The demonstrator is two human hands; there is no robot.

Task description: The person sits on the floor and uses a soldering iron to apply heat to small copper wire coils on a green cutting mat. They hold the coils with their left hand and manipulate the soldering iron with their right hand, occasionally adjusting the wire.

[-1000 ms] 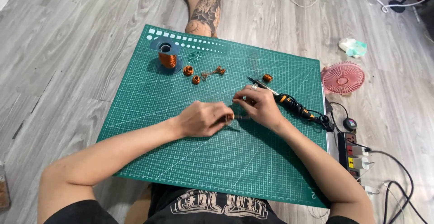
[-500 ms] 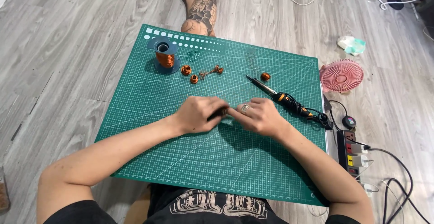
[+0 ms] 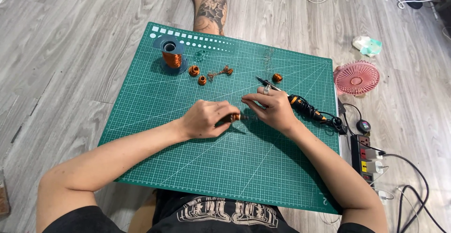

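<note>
The person sits on the grey wooden floor with a green cutting mat (image 3: 197,167) spread before them, both hands meeting near its middle. The left hand (image 3: 203,119) is curled nearly closed, fingers pinched around a small copper-wound piece (image 3: 233,117) whose tip pokes out toward three o'clock. The right hand (image 3: 272,108), ring on one finger, sits just beside it with fingers bent and fingertips drawn together at that same tip; whether it actually grips anything I cannot tell.

Directly behind the right hand, at about two o'clock, a black-and-orange soldering iron (image 3: 305,108) lies on the mat, its tip pointing to ten o'clock and its cord trailing off toward four. A small copper coil (image 3: 277,78) rests near the tip. At eleven o'clock from the hands stands a spool of copper wire (image 3: 172,57), with more small coils (image 3: 194,71) beside it. Off the mat at three o'clock are a pink fan (image 3: 357,78) and a power strip (image 3: 365,155). A tattooed leg (image 3: 212,7) lies at twelve.
</note>
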